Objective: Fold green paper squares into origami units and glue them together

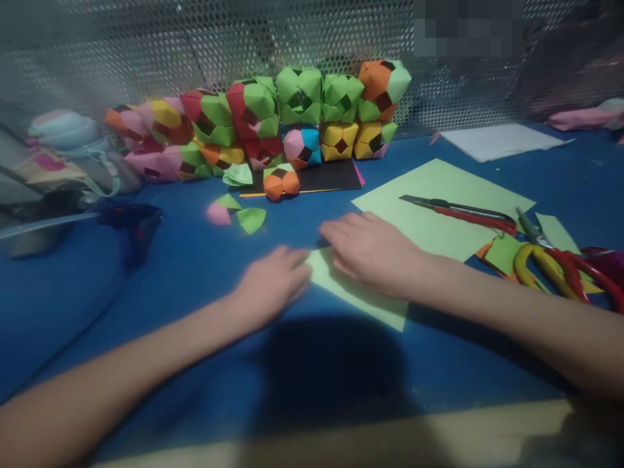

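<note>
A piece of light green paper (380,307) lies on the blue tabletop in front of me, its far part under my right hand. My right hand (368,250) rests flat over it, fingers stretched out to the left and slightly blurred. At the paper's left corner is my left hand (273,283), its thumb and fingers closed on the edge, with the fingertips smeared by motion. Just beyond my right hand lies a larger light green sheet (429,188), and a red and black utility knife (463,214) rests on it.
Folded paper blocks (256,107) stand in two rows along a perforated metal panel (312,32). Scissors (546,263) with yellow and red handles lie among scraps at right. A blue glue gun (127,227) is at left. Loose folded pieces (251,220) sit ahead of my left hand.
</note>
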`<action>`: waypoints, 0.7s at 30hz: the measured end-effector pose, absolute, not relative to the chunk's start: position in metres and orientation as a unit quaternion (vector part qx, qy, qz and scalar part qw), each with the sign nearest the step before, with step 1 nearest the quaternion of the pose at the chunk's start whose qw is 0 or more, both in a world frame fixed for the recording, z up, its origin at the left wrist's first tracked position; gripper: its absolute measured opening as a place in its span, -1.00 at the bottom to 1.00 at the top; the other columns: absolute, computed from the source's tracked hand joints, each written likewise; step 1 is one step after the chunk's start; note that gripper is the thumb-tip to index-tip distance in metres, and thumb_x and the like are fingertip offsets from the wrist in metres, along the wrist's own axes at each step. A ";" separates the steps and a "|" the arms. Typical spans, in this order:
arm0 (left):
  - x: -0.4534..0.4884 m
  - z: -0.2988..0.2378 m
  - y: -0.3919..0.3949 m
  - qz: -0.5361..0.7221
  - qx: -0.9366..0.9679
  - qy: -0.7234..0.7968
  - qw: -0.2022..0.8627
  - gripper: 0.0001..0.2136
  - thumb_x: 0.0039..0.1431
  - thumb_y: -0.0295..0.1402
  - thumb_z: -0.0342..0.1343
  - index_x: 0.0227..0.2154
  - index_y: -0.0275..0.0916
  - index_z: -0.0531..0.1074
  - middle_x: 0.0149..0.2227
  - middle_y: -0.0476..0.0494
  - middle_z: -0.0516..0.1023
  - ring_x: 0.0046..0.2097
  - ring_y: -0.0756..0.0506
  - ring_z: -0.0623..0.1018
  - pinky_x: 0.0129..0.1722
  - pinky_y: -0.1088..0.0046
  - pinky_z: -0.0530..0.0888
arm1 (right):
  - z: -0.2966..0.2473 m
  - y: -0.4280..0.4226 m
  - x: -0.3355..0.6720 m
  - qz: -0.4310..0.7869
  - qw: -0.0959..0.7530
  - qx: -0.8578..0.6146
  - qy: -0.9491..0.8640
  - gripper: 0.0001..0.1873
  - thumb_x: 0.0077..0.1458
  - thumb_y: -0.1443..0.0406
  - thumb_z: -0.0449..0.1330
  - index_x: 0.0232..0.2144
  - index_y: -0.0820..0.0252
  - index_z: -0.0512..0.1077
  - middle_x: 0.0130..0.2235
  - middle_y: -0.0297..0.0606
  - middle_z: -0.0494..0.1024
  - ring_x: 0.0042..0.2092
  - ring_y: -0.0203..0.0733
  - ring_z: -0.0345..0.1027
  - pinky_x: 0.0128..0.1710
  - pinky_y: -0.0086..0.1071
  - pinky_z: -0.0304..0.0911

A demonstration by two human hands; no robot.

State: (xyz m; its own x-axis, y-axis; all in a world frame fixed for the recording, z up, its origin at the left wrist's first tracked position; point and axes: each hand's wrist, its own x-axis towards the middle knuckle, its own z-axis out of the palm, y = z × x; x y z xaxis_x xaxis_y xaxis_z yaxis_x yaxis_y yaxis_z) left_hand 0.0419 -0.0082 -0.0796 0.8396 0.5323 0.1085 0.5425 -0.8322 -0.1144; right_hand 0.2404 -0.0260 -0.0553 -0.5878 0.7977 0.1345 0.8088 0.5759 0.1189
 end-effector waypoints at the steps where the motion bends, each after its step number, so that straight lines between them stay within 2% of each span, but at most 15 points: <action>1: 0.042 -0.080 -0.008 -0.037 -0.958 -0.274 0.072 -0.80 0.23 -0.38 -0.08 -0.31 -0.29 0.45 -0.08 -0.23 0.51 -0.22 -0.13 0.38 -0.31 0.36 0.41 | -0.063 -0.027 0.237 -0.063 0.065 -0.436 -0.896 -0.61 0.19 0.30 -0.04 0.00 0.43 0.32 0.02 0.13 0.43 0.03 0.07 0.30 -0.11 -0.14 0.19; 2: 0.043 -0.080 -0.008 -0.040 -0.960 -0.266 0.075 -0.80 0.23 -0.39 -0.08 -0.31 -0.31 0.45 -0.13 -0.24 0.52 -0.24 -0.13 0.39 -0.29 0.35 0.42 | -0.072 -0.029 0.233 -0.036 0.079 -0.417 -0.905 -0.50 0.22 0.19 -0.06 0.10 0.45 0.23 0.13 0.15 0.32 0.14 0.09 0.19 0.00 -0.09 0.15; 5: 0.041 -0.083 -0.009 -0.053 -0.958 -0.260 0.109 -0.78 0.24 -0.42 -0.10 -0.32 -0.35 0.45 -0.18 -0.29 0.54 -0.25 -0.15 0.44 -0.25 0.30 0.43 | -0.096 -0.033 0.231 0.054 0.063 -0.398 -0.914 -0.15 0.15 -0.11 -0.10 0.21 0.51 0.08 0.25 0.18 0.09 0.27 0.13 -0.06 0.16 -0.03 0.02; 9: 0.036 -0.090 -0.012 -0.061 -0.944 -0.285 0.157 -0.72 0.26 -0.35 -0.11 -0.34 -0.41 0.46 -0.13 -0.48 0.52 -0.21 -0.22 0.51 -0.22 0.22 0.46 | -0.106 -0.035 0.237 0.132 0.049 -0.396 -0.907 -0.04 0.11 -0.19 -0.17 0.25 0.51 -0.03 0.31 0.16 -0.15 0.33 0.13 -0.31 0.24 0.01 -0.15; 12: 0.035 -0.091 -0.013 -0.043 -0.943 -0.290 0.154 -0.73 0.26 -0.37 -0.11 -0.26 -0.42 0.45 -0.14 -0.47 0.53 -0.19 -0.22 0.54 -0.22 0.23 0.48 | -0.102 -0.035 0.239 0.158 0.053 -0.388 -0.906 -0.04 0.11 -0.20 -0.17 0.28 0.42 -0.11 0.33 0.09 -0.24 0.34 0.12 -0.41 0.26 0.05 -0.25; 17: 0.035 -0.090 -0.013 -0.032 -0.940 -0.300 0.156 -0.75 0.25 -0.40 -0.11 -0.21 -0.42 0.44 -0.11 -0.43 0.53 -0.20 -0.22 0.54 -0.26 0.26 0.48 | -0.092 -0.033 0.244 0.189 0.019 -0.355 -0.915 -0.08 0.11 -0.18 -0.12 0.30 0.31 -0.13 0.34 -0.07 -0.24 0.34 0.10 -0.51 0.28 0.04 -0.39; 19: 0.033 -0.090 -0.011 -0.033 -0.938 -0.306 0.159 -0.77 0.24 -0.42 -0.10 -0.24 -0.40 0.44 -0.11 -0.40 0.53 -0.23 -0.20 0.53 -0.28 0.28 0.47 | -0.090 -0.032 0.250 0.207 0.028 -0.357 -0.911 -0.17 0.16 -0.13 -0.14 0.29 0.26 -0.08 0.34 -0.11 -0.19 0.34 0.06 -0.42 0.28 0.01 -0.32; 21: 0.032 -0.089 -0.007 -0.041 -0.936 -0.317 0.150 -0.78 0.24 -0.43 -0.11 -0.30 -0.36 0.45 -0.17 -0.34 0.55 -0.28 -0.16 0.51 -0.32 0.31 0.45 | -0.089 -0.030 0.259 0.201 0.081 -0.405 -0.888 -0.30 0.22 -0.05 -0.17 0.27 0.20 0.01 0.32 -0.13 -0.06 0.33 0.02 -0.22 0.25 -0.02 -0.15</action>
State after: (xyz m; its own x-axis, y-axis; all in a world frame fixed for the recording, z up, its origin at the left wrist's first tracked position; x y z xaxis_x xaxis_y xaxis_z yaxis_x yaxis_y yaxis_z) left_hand 0.0317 -0.0073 -0.0890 0.7956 0.5811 0.1712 0.6055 -0.7539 -0.2551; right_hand 0.2593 -0.0304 -0.0885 -0.6593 0.7516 -0.0186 0.6862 0.5915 -0.4234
